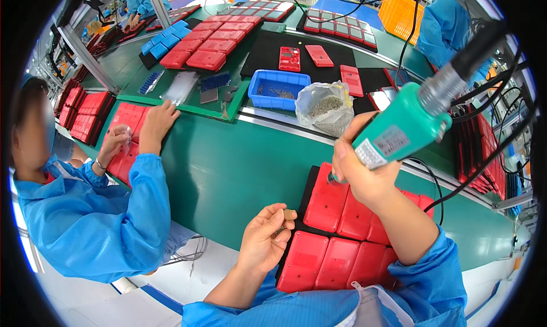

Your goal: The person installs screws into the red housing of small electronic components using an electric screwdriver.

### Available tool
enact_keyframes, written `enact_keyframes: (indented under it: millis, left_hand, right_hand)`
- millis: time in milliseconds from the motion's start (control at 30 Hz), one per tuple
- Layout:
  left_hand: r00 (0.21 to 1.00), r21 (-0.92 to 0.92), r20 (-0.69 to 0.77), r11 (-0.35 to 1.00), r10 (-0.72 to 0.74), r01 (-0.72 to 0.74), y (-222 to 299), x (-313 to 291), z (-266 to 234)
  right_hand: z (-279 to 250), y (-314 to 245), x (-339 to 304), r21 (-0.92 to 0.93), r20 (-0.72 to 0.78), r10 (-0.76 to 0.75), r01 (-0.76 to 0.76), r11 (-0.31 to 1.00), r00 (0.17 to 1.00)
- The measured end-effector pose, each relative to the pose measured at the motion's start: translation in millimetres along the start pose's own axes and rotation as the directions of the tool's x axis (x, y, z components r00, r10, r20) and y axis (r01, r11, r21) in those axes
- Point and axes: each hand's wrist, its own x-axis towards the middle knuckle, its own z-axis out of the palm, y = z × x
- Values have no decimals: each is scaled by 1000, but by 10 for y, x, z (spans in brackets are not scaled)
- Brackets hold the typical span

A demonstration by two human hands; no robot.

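Observation:
My right hand is wrapped round a green electric screwdriver, which slants down to the left. Its tip is over a corner of a red plastic case, though I cannot tell whether it touches a screw. Several such cases lie in two rows on a black mat in front of me. Just left of them, my left hand is closed with thumb and fingertips together. Small metal screws show between its curled fingers.
A blue bin and a clear plastic bag, both with screws, stand beyond the green table. On the left a co-worker handles red cases. Black cables hang at the right.

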Motion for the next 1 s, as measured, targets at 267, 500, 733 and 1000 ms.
enact_keyframes:
  millis: [267, 500, 733, 1000]
  left_hand:
    - [992, 0, 123, 1000, 11, -11, -56, -169, -55]
    - [979, 10, 194, 998, -59, 58, -73, -246, 85]
    - [981, 40, 180, 997, -73, 67, -55, -359, 108]
    - [969, 76, 230, 994, -91, 75, -82, -439, 76]
  right_hand:
    - [-73, -339, -257, 306, -58, -115, 127, 943, 992]
    - [59, -855, -538, 303, 45, -274, 248, 920, 961]
    - [6, -823, -597, 400, 191, -359, 261, 879, 914]
    - [89, -880, -650, 425, 202, -393, 281, 860, 897]
